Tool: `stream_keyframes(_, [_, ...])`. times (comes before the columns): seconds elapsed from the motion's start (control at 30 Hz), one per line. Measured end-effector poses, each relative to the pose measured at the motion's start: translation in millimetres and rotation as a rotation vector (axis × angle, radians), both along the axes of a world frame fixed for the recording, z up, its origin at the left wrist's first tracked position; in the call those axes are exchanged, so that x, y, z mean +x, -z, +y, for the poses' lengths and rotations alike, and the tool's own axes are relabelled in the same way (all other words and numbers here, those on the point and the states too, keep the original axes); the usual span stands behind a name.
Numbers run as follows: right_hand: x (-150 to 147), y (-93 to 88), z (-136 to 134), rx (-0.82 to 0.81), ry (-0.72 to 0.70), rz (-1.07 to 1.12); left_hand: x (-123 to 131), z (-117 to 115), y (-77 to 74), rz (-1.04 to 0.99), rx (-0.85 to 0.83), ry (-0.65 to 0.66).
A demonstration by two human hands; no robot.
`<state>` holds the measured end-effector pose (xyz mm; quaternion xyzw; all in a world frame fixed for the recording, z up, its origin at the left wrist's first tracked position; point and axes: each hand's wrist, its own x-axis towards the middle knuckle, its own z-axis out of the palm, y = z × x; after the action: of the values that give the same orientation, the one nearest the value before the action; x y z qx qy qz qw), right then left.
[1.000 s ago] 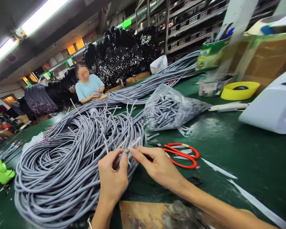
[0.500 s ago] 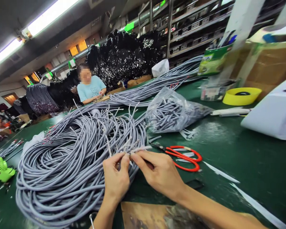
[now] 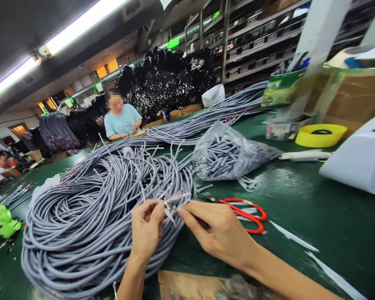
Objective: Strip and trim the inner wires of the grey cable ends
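Observation:
A large coil of grey cables (image 3: 81, 233) lies on the green table, and the stripped end of one cable (image 3: 173, 203) shows frayed pale strands and silvery scraps. My left hand (image 3: 146, 223) pinches this cable end between thumb and forefinger. Just right of it, my right hand (image 3: 217, 227) is closed, thumb against forefinger, at the strands; whatever sits between those fingertips is too small to make out. Red-handled scissors (image 3: 246, 212) rest on the table beyond my right hand. Behind the scissors sits a clear plastic bag (image 3: 223, 152) full of short grey cable pieces.
A brown board (image 3: 187, 287) lies below my wrists. White strips (image 3: 334, 273) are at the right. Farther back stand a yellow ring (image 3: 320, 139) and a green tin of pens (image 3: 279, 89). A small green fan (image 3: 1, 223) is at left. A co-worker (image 3: 121, 118) sits across the table.
My hands have drawn slightly apart, the right one moving a little right, exposing more pale strands and a silvery scrap between them. The whole view has shifted slightly.

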<state>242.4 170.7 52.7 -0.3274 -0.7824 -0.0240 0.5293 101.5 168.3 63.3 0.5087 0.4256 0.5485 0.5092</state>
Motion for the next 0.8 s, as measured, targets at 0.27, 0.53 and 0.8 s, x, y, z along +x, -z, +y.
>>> stream_keyframes(0.27, [7.5,-2.1,1.4,0.094,0.207,-0.007,2.1,-3.3,4.7,0.220,0.202,-0.185])
stream_keyframes(0.53, [8.3,-4.0,-0.5,0.125,0.268,-0.059,3.8,-7.8,4.4,0.447,0.393,-0.214])
stream_keyframes(0.8, [9.9,-4.5,-1.4,0.118,0.312,-0.119,4.7,-9.3,4.4,0.551,0.446,-0.243])
